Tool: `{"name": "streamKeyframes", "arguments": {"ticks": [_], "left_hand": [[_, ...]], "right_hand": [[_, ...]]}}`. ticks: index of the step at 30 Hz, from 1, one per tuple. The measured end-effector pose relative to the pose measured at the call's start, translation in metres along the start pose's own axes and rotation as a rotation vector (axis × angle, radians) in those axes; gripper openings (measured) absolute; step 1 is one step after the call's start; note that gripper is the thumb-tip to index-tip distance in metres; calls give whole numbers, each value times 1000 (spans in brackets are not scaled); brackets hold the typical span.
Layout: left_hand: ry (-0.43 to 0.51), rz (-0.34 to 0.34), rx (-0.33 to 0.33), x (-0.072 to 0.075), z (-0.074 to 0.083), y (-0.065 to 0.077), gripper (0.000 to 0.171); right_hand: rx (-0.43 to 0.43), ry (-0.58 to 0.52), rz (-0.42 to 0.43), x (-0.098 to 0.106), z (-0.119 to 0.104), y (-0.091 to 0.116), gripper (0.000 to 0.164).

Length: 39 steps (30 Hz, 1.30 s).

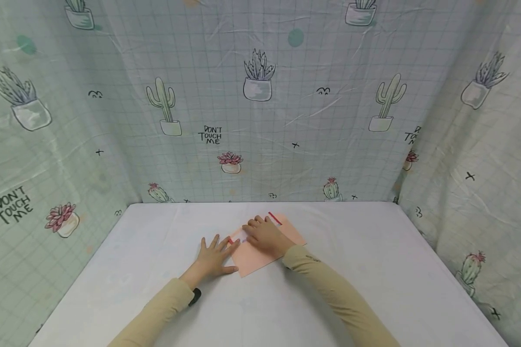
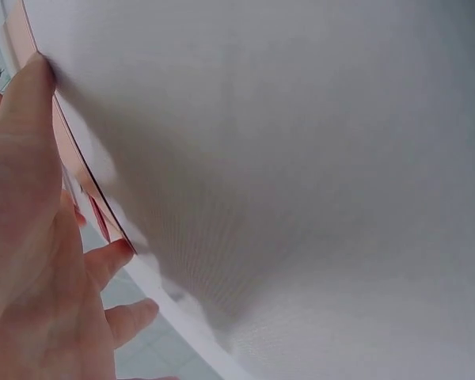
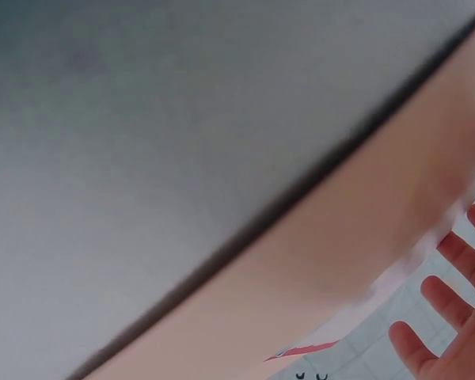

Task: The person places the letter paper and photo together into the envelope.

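Observation:
A flat peach-coloured piece like a folded card or envelope (image 1: 253, 260) lies slantwise on the white table, with red strips (image 1: 275, 218) and a whitish area along its far side. My left hand (image 1: 212, 258) is spread at its left end; in the left wrist view the thumb (image 2: 33, 87) and a fingertip touch the edge. Across the far middle of the piece rests my right hand (image 1: 267, 236), palm down. The right wrist view has its fingers (image 3: 447, 297) slightly bent and apart beside the peach surface (image 3: 317, 261). Part of the piece is hidden under this hand.
The white table (image 1: 364, 270) extends on both sides of the hands. A curtain (image 1: 260, 120) printed with cacti stands behind it and along both sides. A dark band (image 1: 195, 296) shows at the left wrist.

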<state>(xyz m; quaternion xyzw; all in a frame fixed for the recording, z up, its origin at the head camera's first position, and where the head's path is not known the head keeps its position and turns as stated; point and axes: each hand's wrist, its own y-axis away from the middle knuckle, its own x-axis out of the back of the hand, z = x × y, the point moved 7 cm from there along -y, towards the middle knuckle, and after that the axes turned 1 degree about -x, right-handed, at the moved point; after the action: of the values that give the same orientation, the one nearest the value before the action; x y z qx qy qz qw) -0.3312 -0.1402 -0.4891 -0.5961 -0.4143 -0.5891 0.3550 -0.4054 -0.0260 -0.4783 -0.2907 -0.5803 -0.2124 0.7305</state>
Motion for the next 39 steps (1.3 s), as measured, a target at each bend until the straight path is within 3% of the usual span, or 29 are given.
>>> {"name": "streamKeyframes", "arguments": {"ticks": [6, 15, 23, 39], "left_hand": [[3, 5, -1, 0, 0, -1, 74], [-7, 5, -4, 0, 1, 0, 75], [-11, 0, -1, -2, 0, -2, 75], [19, 2, -13, 8, 6, 5, 73]], "right_hand": [[-2, 48, 14, 2, 0, 3, 36], [-27, 87, -47, -4, 5, 9, 38], [-7, 108, -27, -3, 5, 14, 34], [-18, 122, -72, 1, 3, 25, 33]]}}
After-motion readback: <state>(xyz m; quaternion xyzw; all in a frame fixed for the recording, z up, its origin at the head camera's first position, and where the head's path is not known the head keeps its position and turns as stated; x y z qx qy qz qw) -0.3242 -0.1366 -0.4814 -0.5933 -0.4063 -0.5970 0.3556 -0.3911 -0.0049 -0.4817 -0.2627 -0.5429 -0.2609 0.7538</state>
